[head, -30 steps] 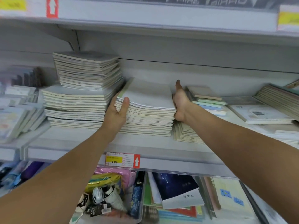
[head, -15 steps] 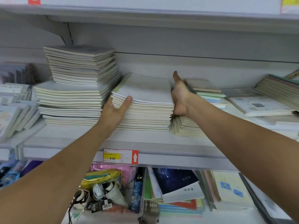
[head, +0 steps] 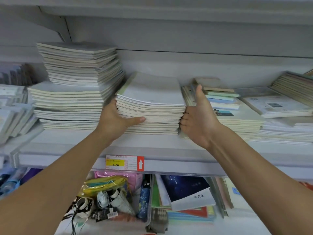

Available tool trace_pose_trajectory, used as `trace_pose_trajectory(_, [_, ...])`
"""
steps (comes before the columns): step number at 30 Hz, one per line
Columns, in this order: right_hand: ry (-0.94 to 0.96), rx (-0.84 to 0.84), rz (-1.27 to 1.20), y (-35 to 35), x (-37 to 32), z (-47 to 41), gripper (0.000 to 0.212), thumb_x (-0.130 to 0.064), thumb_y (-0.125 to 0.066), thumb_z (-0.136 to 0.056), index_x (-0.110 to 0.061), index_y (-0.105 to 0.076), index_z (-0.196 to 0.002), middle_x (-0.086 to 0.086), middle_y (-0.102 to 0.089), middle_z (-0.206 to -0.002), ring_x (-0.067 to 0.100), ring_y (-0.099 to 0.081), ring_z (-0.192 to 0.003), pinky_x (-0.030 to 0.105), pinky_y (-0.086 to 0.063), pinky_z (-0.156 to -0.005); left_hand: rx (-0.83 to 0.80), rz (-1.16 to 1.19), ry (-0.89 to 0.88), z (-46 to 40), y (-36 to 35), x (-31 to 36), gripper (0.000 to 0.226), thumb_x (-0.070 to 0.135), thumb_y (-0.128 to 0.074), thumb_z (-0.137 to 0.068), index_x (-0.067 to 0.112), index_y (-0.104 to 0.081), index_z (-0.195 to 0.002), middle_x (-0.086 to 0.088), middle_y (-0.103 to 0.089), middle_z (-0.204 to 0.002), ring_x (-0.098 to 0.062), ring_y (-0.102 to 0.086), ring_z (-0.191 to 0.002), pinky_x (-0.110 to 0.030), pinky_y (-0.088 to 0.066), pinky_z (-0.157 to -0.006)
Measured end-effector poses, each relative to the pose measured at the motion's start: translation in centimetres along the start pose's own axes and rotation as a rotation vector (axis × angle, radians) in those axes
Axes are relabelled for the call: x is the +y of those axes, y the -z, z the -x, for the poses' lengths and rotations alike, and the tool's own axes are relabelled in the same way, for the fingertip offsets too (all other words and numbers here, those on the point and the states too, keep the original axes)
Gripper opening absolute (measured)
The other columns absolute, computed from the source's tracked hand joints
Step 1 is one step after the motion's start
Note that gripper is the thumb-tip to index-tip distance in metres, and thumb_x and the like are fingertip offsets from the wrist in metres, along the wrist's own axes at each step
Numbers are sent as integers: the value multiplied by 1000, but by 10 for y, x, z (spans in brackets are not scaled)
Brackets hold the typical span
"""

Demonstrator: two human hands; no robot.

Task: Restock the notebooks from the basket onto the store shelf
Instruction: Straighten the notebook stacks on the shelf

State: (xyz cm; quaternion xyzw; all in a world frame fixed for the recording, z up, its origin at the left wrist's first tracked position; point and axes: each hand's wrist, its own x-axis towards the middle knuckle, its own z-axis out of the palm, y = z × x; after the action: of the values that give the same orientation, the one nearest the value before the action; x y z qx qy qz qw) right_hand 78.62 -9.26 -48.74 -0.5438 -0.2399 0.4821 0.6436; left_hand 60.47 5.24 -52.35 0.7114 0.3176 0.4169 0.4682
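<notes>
A stack of notebooks [head: 150, 106] is shown lying flat on the store shelf [head: 67, 146], its long axis running from the shelf's front edge toward the back wall, with page edges facing the viewer. It is flanked closely on the left by a taller pile of notebooks [head: 76, 85] in two tiers, and on the right by a lower pile [head: 237, 121] topped with small coloured pads [head: 220, 97]. The left hand [head: 116, 119] is pressed against the stack's left side, the thumb laid straight across the front edges; its fingers are hidden behind the stack. The right hand [head: 198, 119] is set against the right side, fingers curled at the edges and thumb raised. A price label [head: 124, 162] marked 6.00 is fixed to the shelf rail. Below, a clear bin [head: 149, 217] of umbrellas and further notebooks [head: 188, 192] are seen.
</notes>
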Motion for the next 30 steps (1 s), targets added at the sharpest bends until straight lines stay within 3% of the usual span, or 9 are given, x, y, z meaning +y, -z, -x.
trace_pose_trajectory(9, [20, -58, 213, -10, -7, 7, 82, -79, -24, -90, -24, -44, -148, -3, -49, -149, 18, -42, -140, 35, -23, -121, 24, -62, 42, -4, 3, -2, 70, 21, -92, -58, 18, -59, -120, 8, -72, -108, -10, -68, -100, -36, -53, -96])
trace_pose_trajectory(11, [83, -7, 188, -14, -2, 8, 68, -74, -24, -93, -30, -49, -139, -5, -51, -146, 16, -47, -134, 30, -31, -114, 28, -49, 42, -1, 5, -1, 69, 18, -92, -59, 18, -59, -120, 7, -71, -110, -10, -68, -101, -36, -53, -96])
trace_pose_trajectory(14, [118, 40, 95, -17, 7, 6, 69, -72, -24, -95, -28, -51, -141, -2, -59, -138, 15, -59, -116, 24, -47, -91, 13, -26, 56, 1, 7, -2, 68, 15, -91, -61, 21, -58, -120, 7, -70, -111, -11, -66, -105, -35, -51, -99])
trace_pose_trajectory(18, [123, 71, 147, -19, 6, 2, 68, -74, -28, -93, -29, -55, -137, -4, -64, -129, 16, -58, -121, 34, -40, -110, 10, -84, 77, -2, 10, -7, 70, 24, -93, -58, 21, -60, -120, 7, -71, -111, -14, -67, -104, -39, -52, -97])
trace_pose_trajectory(21, [112, 51, 162, -20, 4, 2, 66, -71, -24, -96, -28, -57, -134, -3, -68, -119, 17, -61, -115, 34, -43, -106, 24, -109, 71, 0, 8, -7, 63, 23, -90, -64, 19, -61, -119, 7, -70, -111, -13, -66, -103, -30, -52, -93])
trace_pose_trajectory(23, [114, 63, 157, -18, 2, 2, 64, -68, -23, -98, -25, -62, -124, -3, -70, -114, 16, -63, -109, 30, -48, -96, 43, -132, 48, 4, 7, -1, 59, 20, -88, -68, 16, -61, -120, 8, -68, -111, -11, -64, -102, -19, -48, -85])
trace_pose_trajectory(25, [81, 87, 102, -18, -2, 5, 57, -64, -26, -99, -22, -65, -101, -2, -70, -97, 12, -63, -89, 23, -49, -73, 35, -161, 23, 8, 4, 2, 57, 19, -86, -71, 14, -61, -122, 9, -66, -109, -11, -62, -101, -16, -44, -84])
trace_pose_trajectory(28, [68, 118, 45, -17, -11, 2, 61, -65, -30, -98, -16, -62, -113, 5, -70, -107, 16, -64, -86, 26, -49, -70, -6, -156, 44, 9, 6, 4, 60, 22, -87, -70, 15, -60, -123, 8, -67, -112, -12, -63, -106, -24, -47, -95])
trace_pose_trajectory(30, [60, 112, 74, -17, -21, -1, 65, -70, -29, -96, -17, -59, -119, 6, -70, -100, 18, -66, -86, 28, -51, -63, -42, -123, 66, 8, 8, 6, 70, 29, -89, -64, 19, -56, -126, 8, -68, -115, -13, -63, -108, -35, -48, -101])
